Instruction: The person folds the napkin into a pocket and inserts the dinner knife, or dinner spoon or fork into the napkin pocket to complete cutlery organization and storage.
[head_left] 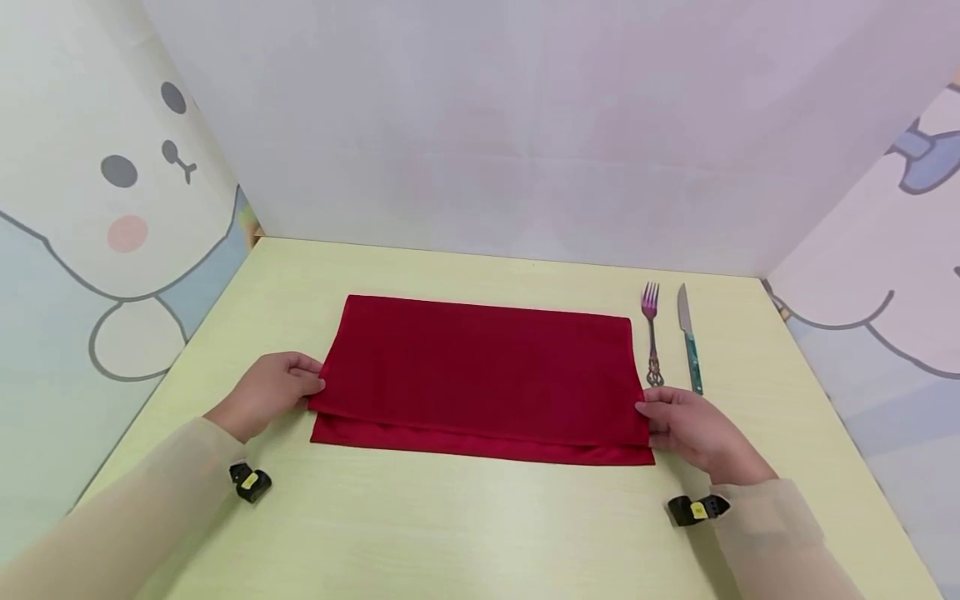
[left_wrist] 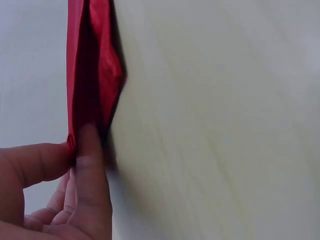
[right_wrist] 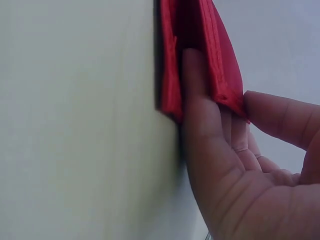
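Observation:
A dark red cloth napkin (head_left: pixel 487 371), folded over into a wide rectangle, lies across the middle of the table. Its upper layer ends short of the lower layer, whose strip (head_left: pixel 480 447) shows along the near side. At the left near corner my left hand (head_left: pixel 273 387) pinches the upper layer between thumb and forefinger. My right hand (head_left: pixel 693 429) pinches the same layer at the right near corner. Both wrist views show the pinched edge raised a little above the lower layer (right_wrist: pixel 171 92), with a finger between the layers.
Just right of the napkin lie a fork (head_left: pixel 651 329) with an ornate handle and a knife (head_left: pixel 688 342) with a green handle. Pale curtains (head_left: pixel 510 133) with cartoon figures enclose the light wooden table (head_left: pixel 420 533) at the back and sides.

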